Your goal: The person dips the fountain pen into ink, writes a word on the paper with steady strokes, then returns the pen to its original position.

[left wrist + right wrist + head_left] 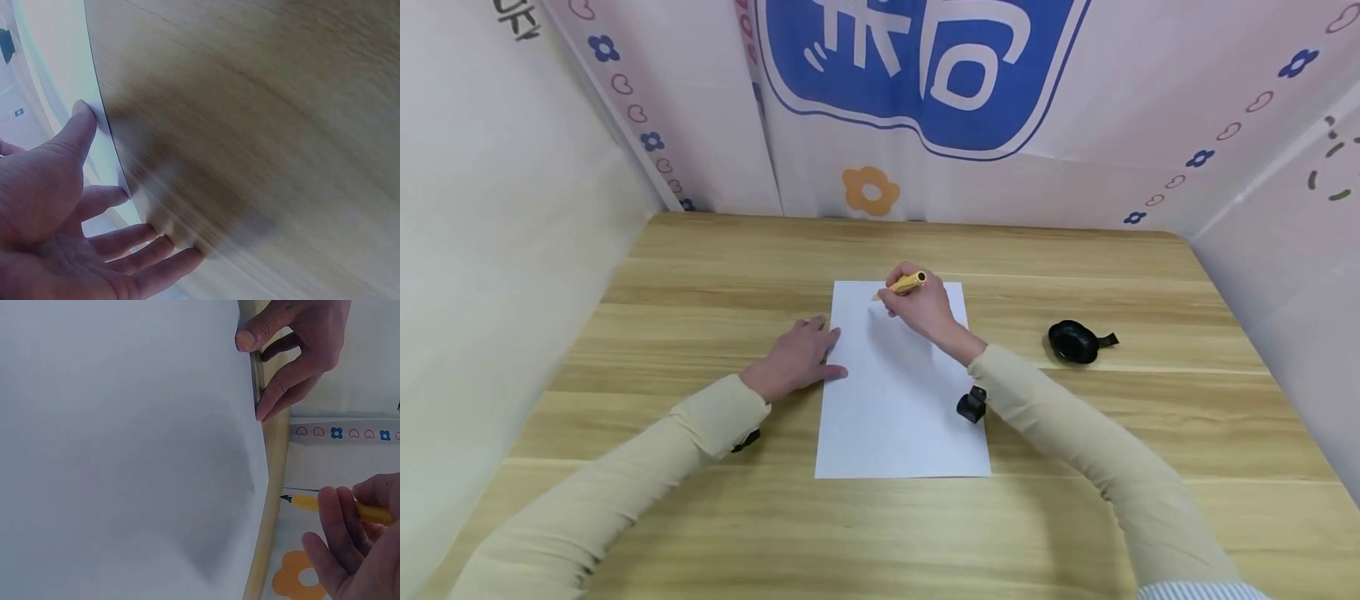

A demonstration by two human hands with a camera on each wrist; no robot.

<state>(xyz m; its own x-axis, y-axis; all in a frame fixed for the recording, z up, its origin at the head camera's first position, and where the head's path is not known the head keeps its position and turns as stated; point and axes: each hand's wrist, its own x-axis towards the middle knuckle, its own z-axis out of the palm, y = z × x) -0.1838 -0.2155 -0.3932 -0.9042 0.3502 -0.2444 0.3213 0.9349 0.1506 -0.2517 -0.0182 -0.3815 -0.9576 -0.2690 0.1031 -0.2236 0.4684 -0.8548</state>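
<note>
A plain white sheet of paper lies upright on the wooden table, its surface filling much of the right wrist view. My right hand pinches a yellow pen over the upper part of the sheet. In the right wrist view the pen's dark tip points away from the fingers; whether it touches the paper I cannot tell. Along the left edge of the sheet rests my left hand, fingers spread and loosely extended. Its thumb lies on the paper in the left wrist view, while several fingertips reach onto the table.
A small black oval object with a short tab lies right of the paper. Black wrist devices show under the left sleeve and right sleeve. Printed white walls enclose the table at the back and sides.
</note>
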